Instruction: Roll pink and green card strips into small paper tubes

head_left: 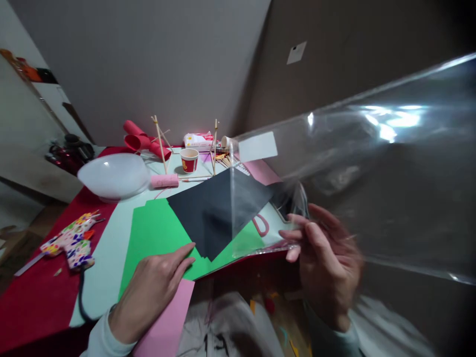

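Observation:
My left hand [152, 282] lies at the near edge of the table, fingers stretched over a green sheet of paper [148, 238], with the tips beside a black sheet of paper [208, 213]. A pink sheet [169, 317] hangs out below that hand, partly covered by it. My right hand [327, 258] is raised at the table's right edge, closed on a large clear plastic bag [372, 198] with a white label [258, 147]. The bag spreads far to the right and overlaps the black sheet. Pink scissor handles [261, 224] show through it.
Behind the papers stand a paper cup [189, 161], stick frames [160, 144] and red paper tubes [139, 139]. A pink roll [164, 181] lies before them. Leftward are a white bowl-like thing [113, 173] and a colourfully spotted glue gun [72, 240] with a cord. A wall rises behind.

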A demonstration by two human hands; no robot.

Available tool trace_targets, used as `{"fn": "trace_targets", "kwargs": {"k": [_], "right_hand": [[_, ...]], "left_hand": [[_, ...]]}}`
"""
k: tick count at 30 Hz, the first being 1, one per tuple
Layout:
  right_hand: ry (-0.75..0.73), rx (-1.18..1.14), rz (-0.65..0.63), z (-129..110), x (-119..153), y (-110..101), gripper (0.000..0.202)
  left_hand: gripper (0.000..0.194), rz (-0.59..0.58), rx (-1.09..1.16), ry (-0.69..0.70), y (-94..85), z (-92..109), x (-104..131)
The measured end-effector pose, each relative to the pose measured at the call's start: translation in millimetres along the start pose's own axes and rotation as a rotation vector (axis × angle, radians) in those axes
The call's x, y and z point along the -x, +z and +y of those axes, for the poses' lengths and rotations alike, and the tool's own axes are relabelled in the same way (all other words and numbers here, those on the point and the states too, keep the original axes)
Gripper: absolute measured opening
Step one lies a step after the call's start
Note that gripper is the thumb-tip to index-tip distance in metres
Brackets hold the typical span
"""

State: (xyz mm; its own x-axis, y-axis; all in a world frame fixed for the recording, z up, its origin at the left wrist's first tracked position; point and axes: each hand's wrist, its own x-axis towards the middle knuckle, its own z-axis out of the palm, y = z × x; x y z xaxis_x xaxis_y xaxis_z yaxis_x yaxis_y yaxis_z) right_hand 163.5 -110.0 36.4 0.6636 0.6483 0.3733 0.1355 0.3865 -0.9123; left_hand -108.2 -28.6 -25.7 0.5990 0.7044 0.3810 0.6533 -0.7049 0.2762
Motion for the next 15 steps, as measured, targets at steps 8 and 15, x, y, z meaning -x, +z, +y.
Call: {"fn": "trace_targets", "kwargs": {"k": [8, 15], "right_hand": [[0.063, -0.027, 0.108, 10, 13, -3, 0.023], [0.299, -0.091, -0.197, 57, -21, 38, 0.036]], "left_hand": [[0.055, -0.348, -0.066, -0.069, 9.7, 15, -19], [0.054, -0.566, -0.216, -0.233, -3.4, 44, -48]]}}
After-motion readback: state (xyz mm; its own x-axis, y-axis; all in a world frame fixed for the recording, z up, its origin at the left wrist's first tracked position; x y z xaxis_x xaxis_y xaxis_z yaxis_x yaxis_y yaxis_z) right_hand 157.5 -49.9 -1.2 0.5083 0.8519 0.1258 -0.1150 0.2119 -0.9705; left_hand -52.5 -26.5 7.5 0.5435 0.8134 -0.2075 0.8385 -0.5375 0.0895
